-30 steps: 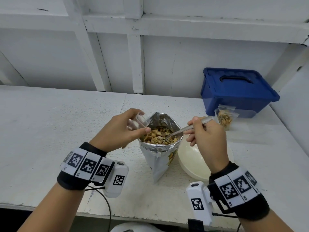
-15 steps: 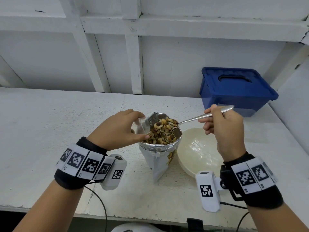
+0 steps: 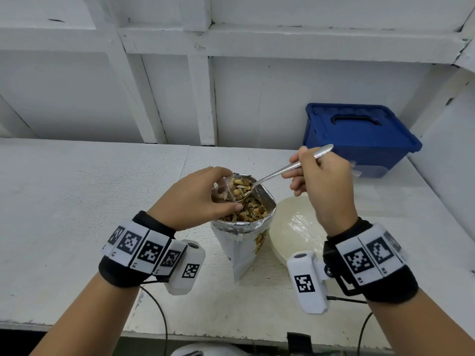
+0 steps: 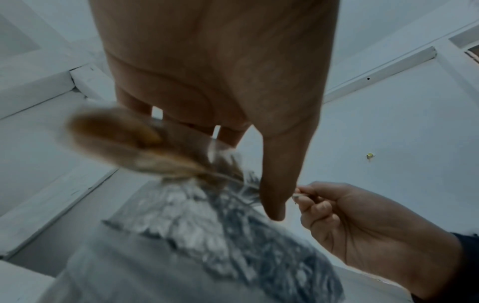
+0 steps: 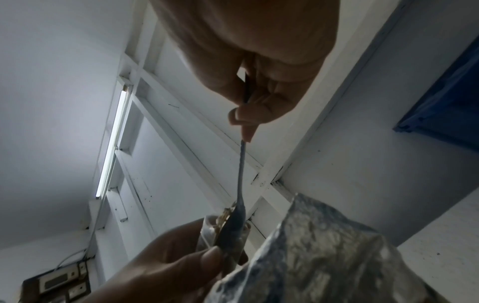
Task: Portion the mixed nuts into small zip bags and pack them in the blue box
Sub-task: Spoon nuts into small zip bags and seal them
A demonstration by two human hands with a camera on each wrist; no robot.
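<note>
White-painted wall panels and a rough white desk (image 3: 77,201) frame the scene. At its centre, the left hand (image 3: 195,199) pinches a small clear zip bag (image 3: 223,191) between thumb and fingers, holding its mouth open just above the big foil-lined nut pouch (image 3: 244,232). The right hand (image 3: 323,181) grips the handle of a metal spoon (image 3: 272,176), fingers curled round it, with the bowl of the spoon tilted at the zip bag's opening. Mixed nuts (image 3: 240,186), pale tan and golden brown, are heaped on the spoon and showing through the bag's thin plastic; the left wrist view catches them only as a brown blur. More nuts fill the pouch nearly to its rolled-down silver rim. The pouch stands upright on the desk, its outer face white with a printed picture of nuts. Just beside it, on the right, sits a cream-coloured bowl (image 3: 295,235), partly hidden by the right wrist. Farther back at the right, near the wall, the blue box (image 3: 359,134) rests with its lid on and a handle recess in the top. Both wrists wear black bands with black-and-white markers.
</note>
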